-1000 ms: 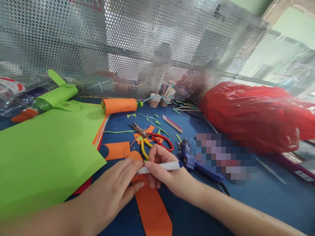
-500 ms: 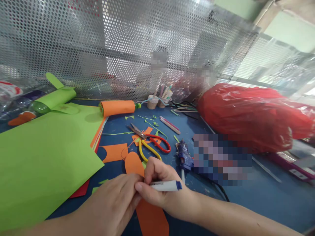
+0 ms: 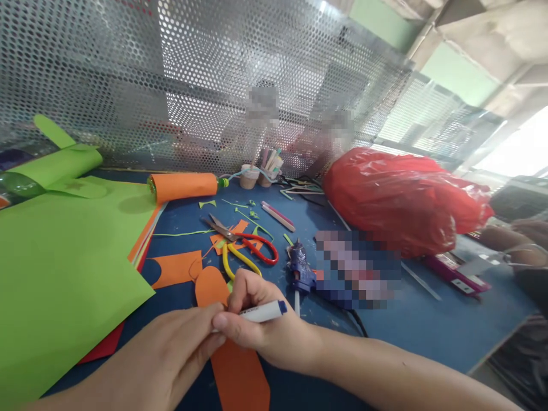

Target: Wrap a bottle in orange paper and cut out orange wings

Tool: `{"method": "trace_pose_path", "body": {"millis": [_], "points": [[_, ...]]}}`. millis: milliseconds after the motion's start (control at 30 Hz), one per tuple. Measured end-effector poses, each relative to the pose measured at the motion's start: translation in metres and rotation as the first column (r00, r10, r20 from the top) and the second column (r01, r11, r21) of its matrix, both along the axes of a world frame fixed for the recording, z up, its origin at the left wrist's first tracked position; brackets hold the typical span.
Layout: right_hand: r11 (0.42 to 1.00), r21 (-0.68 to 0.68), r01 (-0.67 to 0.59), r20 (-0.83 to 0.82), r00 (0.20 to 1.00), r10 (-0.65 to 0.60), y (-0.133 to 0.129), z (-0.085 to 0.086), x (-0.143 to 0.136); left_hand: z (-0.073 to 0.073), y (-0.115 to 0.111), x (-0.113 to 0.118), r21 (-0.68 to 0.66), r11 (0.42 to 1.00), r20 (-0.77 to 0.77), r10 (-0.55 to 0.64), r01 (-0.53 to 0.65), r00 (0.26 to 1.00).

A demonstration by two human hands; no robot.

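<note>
My right hand (image 3: 261, 334) is closed around a white marker (image 3: 268, 311), whose blue end points right and slightly up. My left hand (image 3: 184, 342) is closed beside it, its fingertips meeting my right fingertips at the marker's other end. What the left fingers pinch, and the marker's tip, are hidden. Under both hands lies a long orange paper strip (image 3: 242, 377) with a rounded far end. Just beyond are scissors (image 3: 231, 237) with one red and one yellow handle, lying partly open over orange scraps. A blue glue gun (image 3: 300, 268) lies right of the scissors.
Large green paper sheets (image 3: 64, 268) cover the left side. Behind them are an orange-wrapped bottle (image 3: 184, 187) and a green-wrapped bottle (image 3: 64, 165). Small cups (image 3: 249, 177) stand near the perforated metal screen (image 3: 205, 74). A red plastic bag (image 3: 398, 200) sits right; a person's hand (image 3: 505, 240) shows beyond.
The view has swung right, so things on the table sit further left in the picture. The marker's blue end tilts slightly higher. Another person's hand has come into view at right.
</note>
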State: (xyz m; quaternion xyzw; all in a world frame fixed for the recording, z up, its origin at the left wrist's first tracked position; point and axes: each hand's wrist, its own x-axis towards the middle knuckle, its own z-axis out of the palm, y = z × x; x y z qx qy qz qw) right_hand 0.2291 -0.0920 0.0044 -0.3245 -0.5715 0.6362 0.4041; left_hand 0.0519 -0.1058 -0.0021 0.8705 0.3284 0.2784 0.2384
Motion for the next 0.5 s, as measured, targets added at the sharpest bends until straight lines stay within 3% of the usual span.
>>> {"method": "trace_pose_path", "body": {"millis": [267, 500], "points": [[1.0, -0.028, 0.006, -0.03, 1.0, -0.007, -0.003, -0.001, 0.0, 0.008, 0.002, 0.003, -0.195, 0.98, 0.099, -0.021, 0.04, 0.995], [0.996, -0.083, 0.021, -0.011, 1.0, -0.022, 0.001, 0.003, -0.001, 0.014, 0.007, 0.005, -0.419, 0.907, 0.105, 0.002, 0.042, 0.995]]}}
